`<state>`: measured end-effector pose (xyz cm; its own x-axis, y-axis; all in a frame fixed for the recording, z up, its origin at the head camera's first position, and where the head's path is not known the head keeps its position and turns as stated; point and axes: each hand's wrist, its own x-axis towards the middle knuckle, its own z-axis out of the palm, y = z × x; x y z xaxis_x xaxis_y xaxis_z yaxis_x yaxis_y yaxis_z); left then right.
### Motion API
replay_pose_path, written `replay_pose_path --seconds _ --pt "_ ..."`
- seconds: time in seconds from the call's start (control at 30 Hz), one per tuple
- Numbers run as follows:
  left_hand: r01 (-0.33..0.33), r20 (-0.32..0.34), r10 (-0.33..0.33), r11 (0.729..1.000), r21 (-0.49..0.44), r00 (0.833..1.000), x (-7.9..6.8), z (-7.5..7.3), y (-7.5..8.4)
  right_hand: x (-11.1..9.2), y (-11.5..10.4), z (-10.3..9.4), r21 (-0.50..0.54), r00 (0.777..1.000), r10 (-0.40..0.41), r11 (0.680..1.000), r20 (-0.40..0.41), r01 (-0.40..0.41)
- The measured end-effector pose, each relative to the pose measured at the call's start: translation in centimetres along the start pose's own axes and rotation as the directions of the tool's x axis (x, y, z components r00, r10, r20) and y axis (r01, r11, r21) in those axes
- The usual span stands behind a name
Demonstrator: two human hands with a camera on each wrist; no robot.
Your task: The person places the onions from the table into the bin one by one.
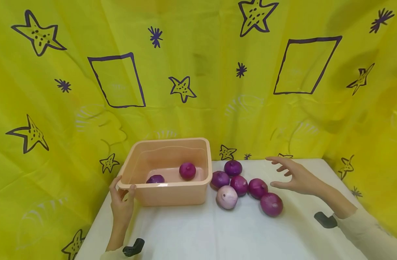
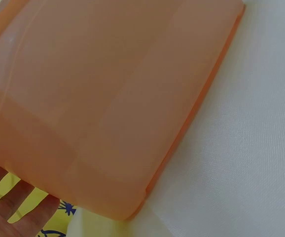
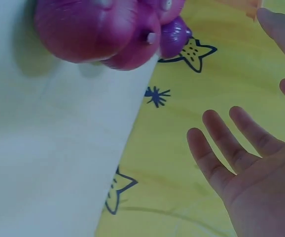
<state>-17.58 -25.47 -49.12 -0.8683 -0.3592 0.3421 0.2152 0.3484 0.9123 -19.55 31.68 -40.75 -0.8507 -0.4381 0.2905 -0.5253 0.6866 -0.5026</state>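
Note:
A peach plastic basin stands on the left half of the table. My left hand grips its front left corner, thumb on the front and fingers round the left side; the left wrist view shows those fingers against the basin wall. Inside the basin lie a red onion and a second onion, partly hidden by the front wall. Several more onions lie grouped right of the basin, a paler one among them. Right of this group, my right hand hovers with spread fingers, holding nothing.
White cloth covers the table. A yellow curtain with drawn stars hangs close behind it and along both sides. Onions sit very near the basin's right wall.

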Motion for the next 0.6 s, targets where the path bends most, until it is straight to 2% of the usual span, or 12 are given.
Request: replay_pose_path --seconds 0.33,0.47,0.6 --pt "-0.014 0.001 0.014 1.000 0.010 1.000 0.1 -0.1 0.1 -3.1 1.9 2.8 0.091 0.996 0.051 0.994 0.077 -0.058" --pt "-0.016 -0.002 0.016 1.000 0.019 1.000 0.2 0.0 0.0 -4.1 2.8 4.1 0.124 0.989 0.039 0.991 0.141 -0.057" --pt "-0.022 -0.003 0.022 1.000 0.013 1.000 0.2 0.0 -0.1 -4.9 3.4 5.1 0.152 0.986 -0.005 0.988 0.167 -0.020"
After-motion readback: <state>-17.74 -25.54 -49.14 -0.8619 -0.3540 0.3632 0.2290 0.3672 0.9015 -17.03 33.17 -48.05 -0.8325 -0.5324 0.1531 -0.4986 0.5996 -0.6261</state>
